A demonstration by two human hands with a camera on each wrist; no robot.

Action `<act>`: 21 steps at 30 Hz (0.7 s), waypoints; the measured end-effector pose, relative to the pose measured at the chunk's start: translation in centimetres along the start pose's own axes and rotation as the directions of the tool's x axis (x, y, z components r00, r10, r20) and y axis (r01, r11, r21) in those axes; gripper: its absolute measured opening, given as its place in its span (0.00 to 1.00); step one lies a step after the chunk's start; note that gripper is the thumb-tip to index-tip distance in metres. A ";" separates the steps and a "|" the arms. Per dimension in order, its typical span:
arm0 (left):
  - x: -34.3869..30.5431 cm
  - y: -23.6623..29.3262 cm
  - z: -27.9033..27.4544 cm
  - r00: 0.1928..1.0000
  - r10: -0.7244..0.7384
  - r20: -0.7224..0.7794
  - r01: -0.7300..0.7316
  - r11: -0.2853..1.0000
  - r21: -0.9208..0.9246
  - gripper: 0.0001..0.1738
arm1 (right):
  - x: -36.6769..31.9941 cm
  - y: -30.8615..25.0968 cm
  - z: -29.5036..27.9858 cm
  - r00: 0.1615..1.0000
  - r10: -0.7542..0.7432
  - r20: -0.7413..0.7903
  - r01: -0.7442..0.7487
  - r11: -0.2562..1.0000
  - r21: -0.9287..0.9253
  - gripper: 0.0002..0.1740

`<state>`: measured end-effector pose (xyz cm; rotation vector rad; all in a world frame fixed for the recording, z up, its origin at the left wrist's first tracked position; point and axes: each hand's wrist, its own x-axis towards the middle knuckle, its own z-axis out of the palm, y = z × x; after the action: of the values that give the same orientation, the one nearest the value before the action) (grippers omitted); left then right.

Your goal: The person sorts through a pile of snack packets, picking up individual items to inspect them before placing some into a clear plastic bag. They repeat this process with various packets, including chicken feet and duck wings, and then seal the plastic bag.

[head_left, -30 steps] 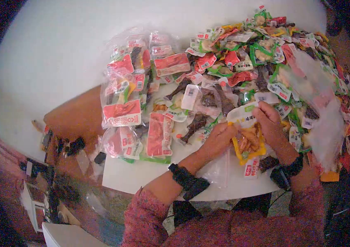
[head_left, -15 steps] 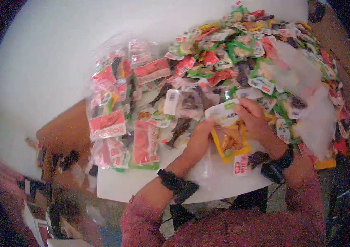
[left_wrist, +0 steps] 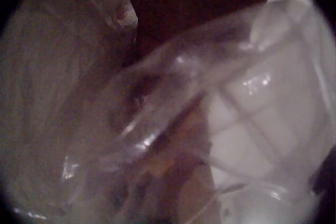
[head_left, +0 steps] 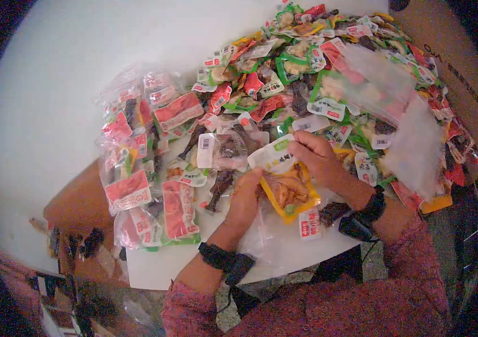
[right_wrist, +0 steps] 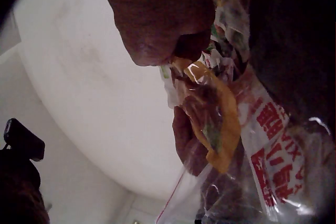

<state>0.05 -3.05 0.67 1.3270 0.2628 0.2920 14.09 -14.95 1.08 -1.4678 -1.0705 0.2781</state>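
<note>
Both hands were on the yellow packet (head_left: 287,185), same as a second ago. My right hand (head_left: 317,160) had its fingers curled over the packet's white top end. My left hand (head_left: 244,196) pinched the lower left edge, fingers bent, not spread. Little had changed in the grip itself. My head had swung, so the loose pile of packets (head_left: 334,73) sat higher in the head view. The packet had tipped a bit, its lower end over the clear bag (head_left: 275,236) lying at the table (head_left: 155,264) edge near me. The right wrist view showed the packet (right_wrist: 212,124) just above the bag film (right_wrist: 231,192), so I judged it not yet inside. The left wrist view showed only blurred clear plastic. A small red-and-white packet (head_left: 308,223) lay beside it, and filled bags (head_left: 138,151) lay off to the left.
</note>
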 end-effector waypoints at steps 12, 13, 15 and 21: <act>-0.1 0.7 0.1 0.999 -0.025 -0.025 0.025 1.000 0.010 0.21 | -0.1 -1.3 0.1 1.000 0.011 -0.020 -0.012 0.999 -0.039 0.10; -0.1 0.7 0.0 1.000 -0.019 -0.014 0.020 0.999 0.036 0.21 | -0.1 -1.2 0.1 1.000 0.011 -0.020 -0.011 0.999 -0.039 0.10; 0.0 0.5 -0.1 1.000 -0.003 0.005 0.003 1.000 0.007 0.21 | -0.1 -1.0 0.1 0.999 -0.030 -0.031 0.028 0.997 -0.070 0.09; -0.3 1.0 0.4 1.000 -0.002 -0.025 0.003 1.000 0.031 0.21 | -0.1 -0.6 0.0 1.000 0.011 0.002 -0.011 0.999 -0.042 0.09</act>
<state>-0.11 -3.24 1.73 1.3545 0.2908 0.3032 13.75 -15.15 1.54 -1.5118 -1.0755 0.2664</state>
